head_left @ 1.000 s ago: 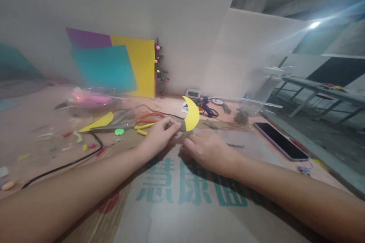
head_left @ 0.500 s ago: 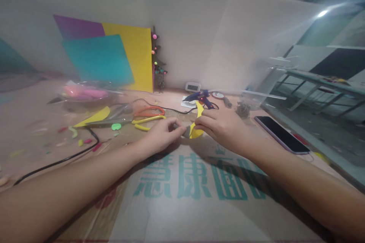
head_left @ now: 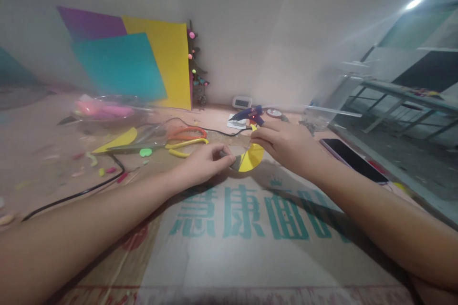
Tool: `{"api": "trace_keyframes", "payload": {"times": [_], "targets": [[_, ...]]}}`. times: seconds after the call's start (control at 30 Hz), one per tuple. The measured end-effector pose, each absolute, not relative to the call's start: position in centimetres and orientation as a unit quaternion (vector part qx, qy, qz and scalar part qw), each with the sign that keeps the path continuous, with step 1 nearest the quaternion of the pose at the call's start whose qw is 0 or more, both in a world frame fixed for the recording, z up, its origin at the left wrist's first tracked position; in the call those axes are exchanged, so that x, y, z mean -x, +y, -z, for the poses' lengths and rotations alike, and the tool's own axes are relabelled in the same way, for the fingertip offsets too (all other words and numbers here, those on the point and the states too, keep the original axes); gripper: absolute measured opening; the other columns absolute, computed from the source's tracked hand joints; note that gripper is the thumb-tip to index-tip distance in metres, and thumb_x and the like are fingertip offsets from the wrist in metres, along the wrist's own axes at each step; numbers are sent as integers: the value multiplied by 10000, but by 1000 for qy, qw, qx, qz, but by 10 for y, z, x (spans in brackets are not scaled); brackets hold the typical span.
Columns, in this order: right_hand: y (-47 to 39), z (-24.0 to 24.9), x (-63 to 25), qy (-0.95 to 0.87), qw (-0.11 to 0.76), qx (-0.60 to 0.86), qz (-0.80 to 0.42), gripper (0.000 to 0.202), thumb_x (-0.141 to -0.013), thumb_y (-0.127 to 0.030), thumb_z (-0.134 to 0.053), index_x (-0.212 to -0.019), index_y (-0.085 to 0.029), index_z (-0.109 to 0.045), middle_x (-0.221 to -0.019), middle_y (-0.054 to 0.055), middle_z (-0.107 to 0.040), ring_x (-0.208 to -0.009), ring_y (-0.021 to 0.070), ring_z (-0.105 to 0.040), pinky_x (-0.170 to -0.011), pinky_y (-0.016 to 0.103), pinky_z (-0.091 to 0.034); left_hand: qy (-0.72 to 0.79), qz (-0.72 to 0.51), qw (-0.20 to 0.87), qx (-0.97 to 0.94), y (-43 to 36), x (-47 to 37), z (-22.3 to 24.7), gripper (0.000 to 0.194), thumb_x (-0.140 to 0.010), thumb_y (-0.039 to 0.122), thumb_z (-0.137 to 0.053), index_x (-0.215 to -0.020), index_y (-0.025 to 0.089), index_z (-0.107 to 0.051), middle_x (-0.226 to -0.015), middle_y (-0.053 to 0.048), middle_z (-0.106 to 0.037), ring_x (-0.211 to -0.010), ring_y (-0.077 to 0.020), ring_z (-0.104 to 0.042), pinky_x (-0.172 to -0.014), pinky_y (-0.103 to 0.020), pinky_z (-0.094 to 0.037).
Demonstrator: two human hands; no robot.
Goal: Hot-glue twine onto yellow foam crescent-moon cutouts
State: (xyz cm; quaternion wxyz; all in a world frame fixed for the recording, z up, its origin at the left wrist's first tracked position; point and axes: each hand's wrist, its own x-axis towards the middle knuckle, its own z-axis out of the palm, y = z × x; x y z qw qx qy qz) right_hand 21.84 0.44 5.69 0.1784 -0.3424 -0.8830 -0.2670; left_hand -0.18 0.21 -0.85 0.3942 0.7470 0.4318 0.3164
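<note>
My left hand point(head_left: 207, 164) is closed, its thumb and fingers pinching the dark grey end of a small curved piece point(head_left: 236, 164). A yellow crescent-shaped sheet point(head_left: 253, 157), which looks like paper or thin foam, lies against that grey part and curves up to the right. At its upper end my right hand point(head_left: 286, 140) is closed, fingertips gripping the yellow sheet. How the grey and yellow parts join cannot be made out. Just left of my hands lie scissors with orange and yellow handles point(head_left: 188, 142).
Behind the hands lies a dark blue glue gun point(head_left: 246, 114) with a black cord. A small white digital clock point(head_left: 242, 102) stands by the wall. The phone point(head_left: 354, 161) is at the right. Coloured sheets point(head_left: 118, 64) lean at back left, near a pink-filled plastic bag point(head_left: 103, 108).
My right hand has moved slightly right and up along the yellow sheet, so more of its curve shows. My left hand keeps its pinch. The whole view has shifted a little.
</note>
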Motion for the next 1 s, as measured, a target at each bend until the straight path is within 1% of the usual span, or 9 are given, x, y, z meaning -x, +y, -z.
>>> {"api": "trace_keyframes", "payload": {"times": [0.17,0.3,0.53,0.67,0.73,0.83,0.9,1.0], "targets": [[15,-55,-226,-866,197,374,269,207,-906,-242,-529,-812,-201,-709,-805,33,-709,-757,176,-617,-615,280,-341,425,-301,413,-747,0,1,5,280,-852,447,-542,-778,179,-576,-532,61,-501,-464,-82,-443,-454,-189,-302],[20,-53,-230,-868,212,377,244,162,-894,-234,-552,-838,-214,-703,-849,15,-723,-774,168,-624,-664,275,-369,418,-294,419,-750,0,1,5,269,-847,435,-552,-773,178,-575,-521,64,-482,-453,-78,-433,-449,-187,-304],[24,-54,-233,-869,224,401,183,168,-889,-259,-565,-861,-212,-724,-865,31,-731,-774,170,-630,-693,279,-402,379,-280,446,-761,-1,1,5,277,-849,449,-547,-801,176,-570,-545,49,-529,-473,-88,-462,-462,-192,-336],[28,-56,-236,-869,249,416,97,143,-862,-259,-598,-860,-213,-733,-842,29,-729,-725,157,-621,-657,269,-415,360,-266,466,-763,-3,2,3,276,-854,444,-540,-830,171,-570,-580,39,-534,-491,-91,-464,-458,-191,-340],[30,-57,-238,-872,264,413,17,141,-846,-290,-621,-853,-206,-734,-807,25,-724,-694,148,-617,-623,256,-419,353,-246,481,-764,-3,3,2,289,-855,457,-533,-852,170,-570,-597,34,-536,-499,-96,-469,-449,-191,-335],[35,-56,-241,-862,288,409,-85,193,-824,-362,-647,-837,-190,-735,-777,26,-717,-677,142,-614,-588,242,-424,346,-222,485,-772,-3,4,1,306,-860,472,-524,-877,172,-576,-645,23,-558,-535,-100,-487,-459,-189,-337],[37,-56,-243,-849,298,421,-112,215,-810,-385,-656,-827,-188,-740,-783,30,-719,-683,143,-614,-590,243,-427,338,-217,475,-783,-3,5,1,304,-862,470,-526,-868,172,-582,-671,22,-560,-561,-98,-484,-478,-185,-340],[40,-56,-243,-841,296,429,-144,207,-790,-376,-671,-810,-184,-744,-801,36,-725,-719,150,-622,-636,253,-445,318,-215,471,-794,-3,6,1,294,-868,456,-523,-845,168,-580,-674,28,-536,-577,-92,-464,-499,-182,-341]]}}
